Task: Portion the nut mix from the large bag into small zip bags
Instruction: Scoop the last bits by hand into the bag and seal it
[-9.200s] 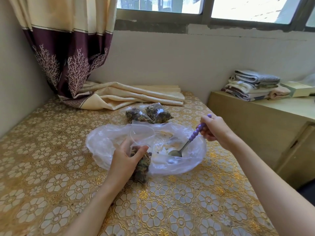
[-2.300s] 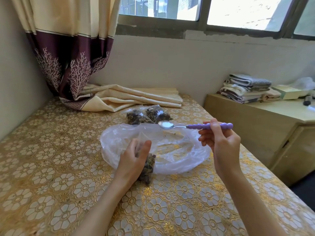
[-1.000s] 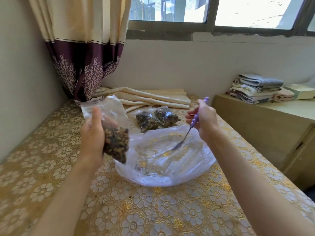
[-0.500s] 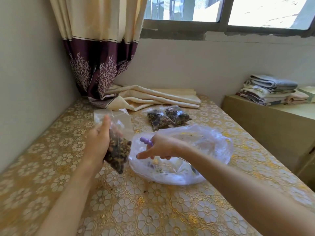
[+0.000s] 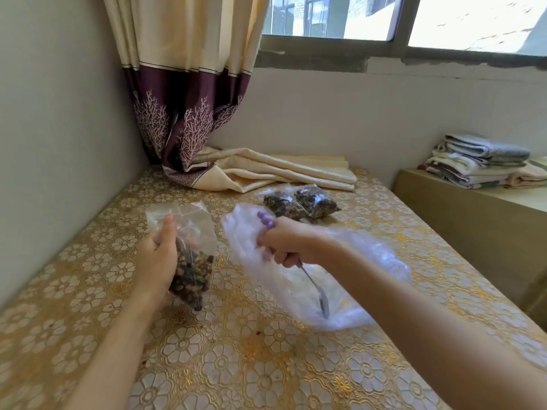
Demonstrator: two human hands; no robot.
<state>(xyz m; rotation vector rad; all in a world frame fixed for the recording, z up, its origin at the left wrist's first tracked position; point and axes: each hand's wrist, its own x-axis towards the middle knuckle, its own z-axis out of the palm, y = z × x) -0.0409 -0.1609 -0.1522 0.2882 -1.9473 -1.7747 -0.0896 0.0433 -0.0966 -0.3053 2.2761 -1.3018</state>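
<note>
Between the hands, left hand (image 5: 157,258) grips small zip bag (image 5: 189,261) beside large bag (image 5: 340,291).

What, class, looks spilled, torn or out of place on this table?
Nothing is plainly spilled or torn. The curtain trails onto the table behind two filled small bags. The left hand holds a part-filled zip bag with its top open; the right hand grips the spoon over the large bag.
</note>
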